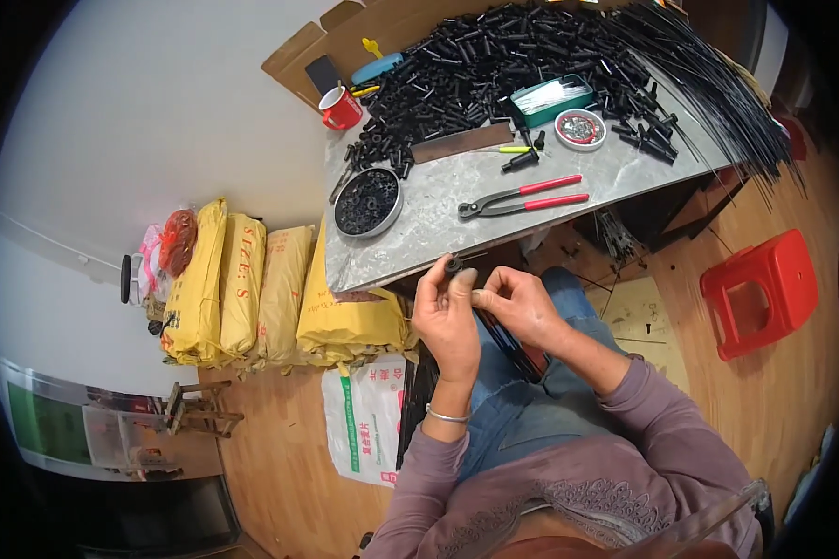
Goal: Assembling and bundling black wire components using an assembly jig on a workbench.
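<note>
My left hand [446, 312] pinches a small black cylindrical part [453, 265] between thumb and fingers, just below the near edge of the grey table [438, 210]. My right hand [517, 303] sits right beside it with fingers curled, gripping a thin black rod that meets the part. Both hands are held over my lap. A silver bangle is on my left wrist.
On the table lie red-handled pincers [522, 197], a round tin of black rings [367, 201], a heap of black tubes [494, 65], a bundle of black rods [708, 84], a red mug [340, 108] and a green tray [550, 99]. Yellow sacks [252, 289] lean left; a red stool [760, 291] stands right.
</note>
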A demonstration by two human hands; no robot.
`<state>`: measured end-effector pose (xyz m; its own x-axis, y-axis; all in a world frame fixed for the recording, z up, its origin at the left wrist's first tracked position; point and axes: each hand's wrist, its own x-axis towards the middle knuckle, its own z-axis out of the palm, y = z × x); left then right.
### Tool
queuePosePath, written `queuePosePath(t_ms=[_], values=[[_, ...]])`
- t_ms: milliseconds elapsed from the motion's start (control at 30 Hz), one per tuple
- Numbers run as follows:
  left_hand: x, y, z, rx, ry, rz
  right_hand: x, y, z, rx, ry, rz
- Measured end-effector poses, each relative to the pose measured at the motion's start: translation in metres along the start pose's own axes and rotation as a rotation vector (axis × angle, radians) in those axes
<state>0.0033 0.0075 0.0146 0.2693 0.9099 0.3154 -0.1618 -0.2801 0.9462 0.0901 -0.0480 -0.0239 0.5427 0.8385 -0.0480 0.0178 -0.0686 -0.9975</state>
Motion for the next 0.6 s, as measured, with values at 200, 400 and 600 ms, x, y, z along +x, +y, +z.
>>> queuePosePath(t_ms=[200,400,600], values=[[0.008,0.005,0.001,0.448,-0.043,0.096,0.001,-0.009,0.001,-0.115,0.054,-0.119],[0.010,0.010,-0.011,0.526,-0.074,0.159,-0.002,-0.017,-0.002,-0.170,-0.009,-0.204],[0.006,0.037,-0.030,0.373,-0.213,0.083,0.002,-0.027,-0.016,-0.002,-0.171,-0.301]])
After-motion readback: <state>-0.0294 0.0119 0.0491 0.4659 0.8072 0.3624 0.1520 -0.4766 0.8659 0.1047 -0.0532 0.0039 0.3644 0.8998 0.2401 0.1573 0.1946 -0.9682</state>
